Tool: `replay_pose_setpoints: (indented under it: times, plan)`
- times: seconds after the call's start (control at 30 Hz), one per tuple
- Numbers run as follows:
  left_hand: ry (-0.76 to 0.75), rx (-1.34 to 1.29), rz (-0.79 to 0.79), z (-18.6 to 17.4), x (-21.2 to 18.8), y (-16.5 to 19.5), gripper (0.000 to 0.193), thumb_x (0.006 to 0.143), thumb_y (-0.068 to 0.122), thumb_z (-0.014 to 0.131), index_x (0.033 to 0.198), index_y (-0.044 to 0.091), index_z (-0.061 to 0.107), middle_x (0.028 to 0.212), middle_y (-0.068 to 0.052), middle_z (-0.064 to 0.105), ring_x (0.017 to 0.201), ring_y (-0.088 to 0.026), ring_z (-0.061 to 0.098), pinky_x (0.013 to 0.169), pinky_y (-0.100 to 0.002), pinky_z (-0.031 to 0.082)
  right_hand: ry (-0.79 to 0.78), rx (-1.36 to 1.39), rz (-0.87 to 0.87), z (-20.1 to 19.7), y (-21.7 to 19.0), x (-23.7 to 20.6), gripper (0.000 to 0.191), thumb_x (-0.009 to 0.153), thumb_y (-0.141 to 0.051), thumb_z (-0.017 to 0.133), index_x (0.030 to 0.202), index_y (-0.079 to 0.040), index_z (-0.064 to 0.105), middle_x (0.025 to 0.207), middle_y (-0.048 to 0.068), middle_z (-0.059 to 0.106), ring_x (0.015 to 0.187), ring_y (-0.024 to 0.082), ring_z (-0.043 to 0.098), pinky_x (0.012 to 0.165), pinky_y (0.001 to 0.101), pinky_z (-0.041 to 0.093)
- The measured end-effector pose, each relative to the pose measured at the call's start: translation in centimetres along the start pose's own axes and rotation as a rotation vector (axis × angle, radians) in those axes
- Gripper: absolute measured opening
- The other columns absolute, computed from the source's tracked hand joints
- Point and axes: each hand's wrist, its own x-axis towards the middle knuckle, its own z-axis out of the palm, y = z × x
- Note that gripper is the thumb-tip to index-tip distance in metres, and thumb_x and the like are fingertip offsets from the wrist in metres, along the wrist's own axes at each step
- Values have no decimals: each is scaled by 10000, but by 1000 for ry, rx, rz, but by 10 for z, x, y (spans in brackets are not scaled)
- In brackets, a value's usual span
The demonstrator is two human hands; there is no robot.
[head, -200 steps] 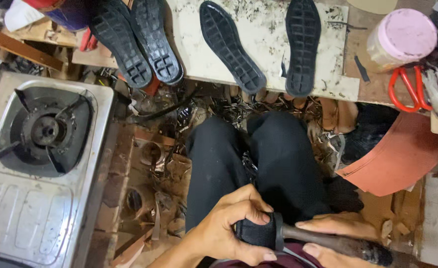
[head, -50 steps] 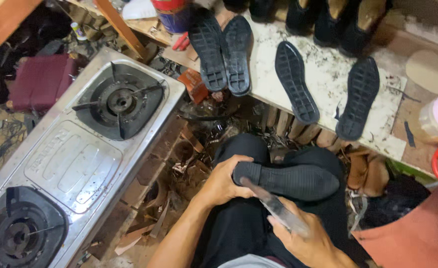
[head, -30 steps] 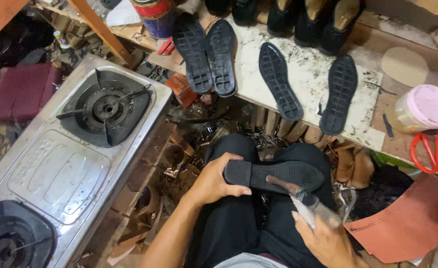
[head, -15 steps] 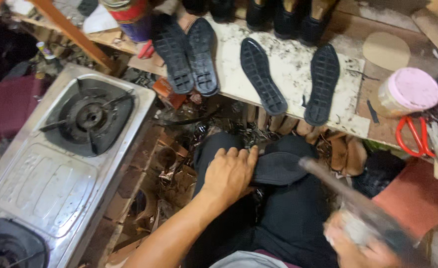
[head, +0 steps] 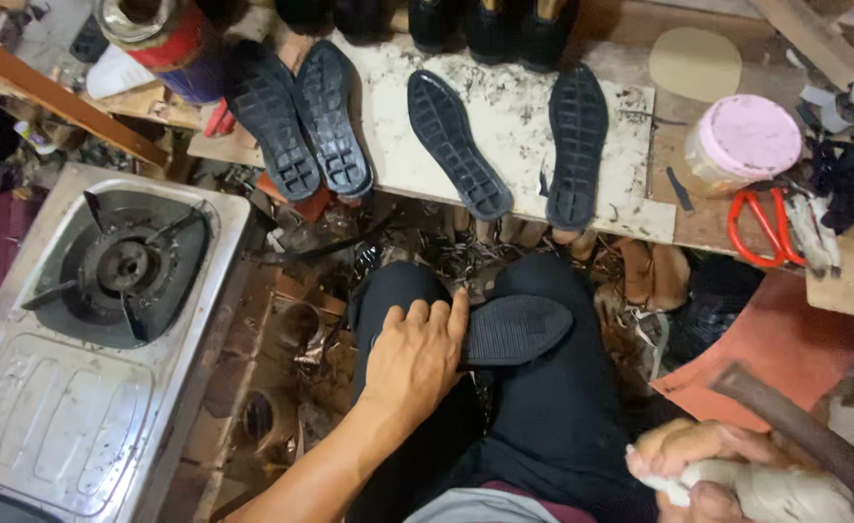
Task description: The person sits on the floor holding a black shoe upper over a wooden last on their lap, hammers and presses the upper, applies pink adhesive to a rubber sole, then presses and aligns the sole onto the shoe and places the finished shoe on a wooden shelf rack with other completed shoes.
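Centre of frame: black rubber shoe sole [head: 514,329] lies across the lap on black trousers [head: 553,426], tread side up w/ fine grid texture, heel end toward frame right. Left hand [head: 412,358] lies flat on sole's left end, fingers spread a bit, palm pressing down, not pinching. Right hand [head: 708,470] at lower right is clenched round a handle wrapped in whitish cloth [head: 785,494]; a dark brownish shaft [head: 805,426] runs up-left from it, blurred, tool head not clear.

Around: upper centre, a stained white board [head: 514,126] w/ four more black soles [head: 446,145] tread up, ribbed block pattern. The two on the left overhang the board's edge. Black shoes [head: 475,24] line the top edge. Upper right: pink-lidded round tub [head: 742,145], red-handled scissors [head: 761,228] just beside it, a tan round cut-out [head: 695,63]. Right of the knees: reddish leather sheet [head: 766,339]. Left: steel gas stove [head: 98,339], dark burner ring, dented shiny top. Btwn stove & legs, floor is packed w/ brown leather scraps [head: 291,339] & offcuts. Upper left: red/blue can [head: 161,39].
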Motion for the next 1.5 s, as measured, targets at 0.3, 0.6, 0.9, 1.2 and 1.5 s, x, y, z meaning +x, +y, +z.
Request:
replay_pose_setpoints:
  times: [0.3, 0.6, 0.9, 1.2, 1.5]
  plan:
    - [38, 80, -14, 6, -6, 9, 606, 871, 164, 577, 1442, -25, 509, 963, -66, 617, 883, -230, 589, 726, -371, 444, 413, -209, -37, 8, 24, -4, 371, 936, -140, 669, 1238, 59, 583, 734, 128, 621, 636, 220, 589, 614, 389, 557]
    - [13, 113, -13, 8, -6, 11, 586, 875, 154, 551, 1432, -23, 511, 959, -66, 618, 888, -230, 582, 736, -378, 441, -27, -865, 599, 43, 35, 42, 227, 916, -179, 726, 1055, -3, 689, 763, 183, 721, 602, 310, 675, 561, 404, 558]
    - [-7, 139, -25, 5, -9, 13, 612, 866, 159, 560, 1448, -19, 493, 951, -69, 615, 884, -234, 581, 727, -386, 436, 27, -420, 578, 32, 18, 50, 349, 945, -210, 712, 1128, 73, 622, 845, 225, 682, 577, 261, 664, 571, 369, 554]
    - [-17, 76, -46, 6, -3, 21, 631, 838, 173, 576, 1442, 7, 496, 940, -60, 614, 880, -235, 584, 737, -397, 437, 441, -152, -333, 36, 6, 25, 236, 1025, -301, 643, 1067, -69, 629, 779, 63, 657, 641, 163, 657, 598, 311, 555]
    - [-66, 64, -32, 4, -4, 17, 643, 826, 170, 574, 1442, 10, 490, 931, -67, 609, 870, -239, 579, 734, -399, 431, 539, -239, 60, 17, 15, 9, 336, 966, -253, 660, 1179, 1, 611, 713, 66, 630, 577, 167, 615, 530, 312, 532]
